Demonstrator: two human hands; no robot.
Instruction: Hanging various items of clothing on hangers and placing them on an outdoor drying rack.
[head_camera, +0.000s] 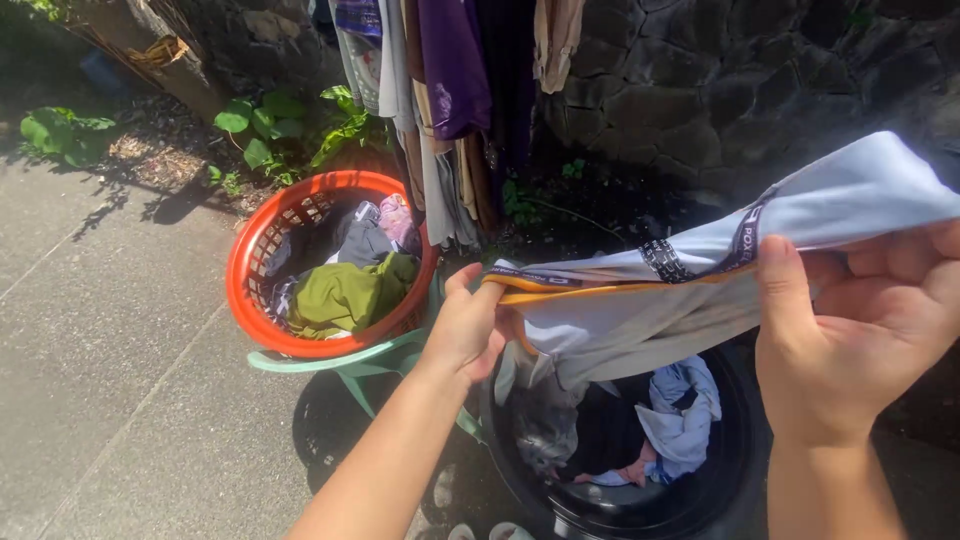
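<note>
Both hands hold up a pale blue garment (700, 290) close to the camera, stretched nearly level between them. On the right, the right hand (860, 330) has its thumb pressed over the garment's dark patterned band, with the fingers curled behind the cloth, gripping it. To the left, the left hand (468, 325) pinches the other end of that band, where an orange edge shows, fingers closed tight on the fabric. From the middle of the garment a fold of cloth hangs down.

Below it stands a black tub (745, 450), round and dark inside, holding a few wet-looking pieces (a light blue one lies crumpled toward the right wall). Just left of the tub sits an orange basket (245, 290) resting on a pale green stand (340, 362); an olive green shirt (345, 295) and some darker clothes lie in it.

Underfoot is grey concrete paving (100, 360), sunlit, with thin joints running across it and sharp shadows.

Farther back, clothes hang in a row (450, 70), purple, grey and tan. Behind them rises a dark stone wall (720, 90), with leafy green plants (265, 125) at its foot on the left.
</note>
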